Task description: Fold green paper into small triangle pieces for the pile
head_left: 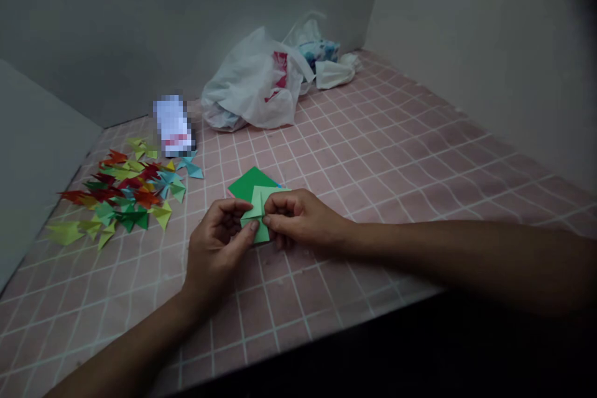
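Observation:
A light green sheet of origami paper (262, 234), partly folded with creases showing, is held up between both hands just above the table. My left hand (219, 242) pinches its left edge, thumb in front and fingers behind. From the other side my right hand (303, 214) grips the paper near its middle, thumb and forefinger pressed together at a crease. My right fingers hide part of the sheet. Just behind the hands lies a stack of square paper (252, 183) with a dark green sheet on top.
Many folded paper cranes (133, 186) in several colours lie heaped at the left. Behind them is a phone (173, 124) with a lit screen. A white plastic bag (256, 84) and a blue patterned pack (321, 50) sit by the back wall. Pink checked cloth covers the table (373, 155).

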Available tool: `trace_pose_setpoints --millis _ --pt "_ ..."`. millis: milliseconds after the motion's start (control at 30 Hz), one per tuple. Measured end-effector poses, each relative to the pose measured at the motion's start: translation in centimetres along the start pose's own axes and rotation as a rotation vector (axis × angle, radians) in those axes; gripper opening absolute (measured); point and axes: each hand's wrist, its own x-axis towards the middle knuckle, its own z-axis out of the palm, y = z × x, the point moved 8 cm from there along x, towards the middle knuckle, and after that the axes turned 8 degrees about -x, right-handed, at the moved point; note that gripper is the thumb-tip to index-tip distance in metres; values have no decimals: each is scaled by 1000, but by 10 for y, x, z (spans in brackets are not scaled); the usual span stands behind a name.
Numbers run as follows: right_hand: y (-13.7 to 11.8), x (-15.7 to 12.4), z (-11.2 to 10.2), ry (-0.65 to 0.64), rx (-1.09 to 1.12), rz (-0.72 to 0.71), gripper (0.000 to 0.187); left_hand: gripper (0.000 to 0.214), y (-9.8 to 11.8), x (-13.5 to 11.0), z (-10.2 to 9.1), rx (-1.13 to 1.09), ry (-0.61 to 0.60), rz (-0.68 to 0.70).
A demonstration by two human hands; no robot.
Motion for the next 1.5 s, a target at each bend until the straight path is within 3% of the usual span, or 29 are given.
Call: trace_pose_setpoints --millis 167,300,833,1500 --pt "0 0 1 -1 -15 5 21 8 -3 -1 -4 25 18 -28" --pt "-1 0 1 -6 -25 7 21 5 1 -2 -5 106 7 34" --pt "-3 0 2 -30 -34 10 22 7 5 -2 -2 189 -62 81" --pt "-1 0 6 -95 59 8 17 6 9 -3 -2 216 -52 105"
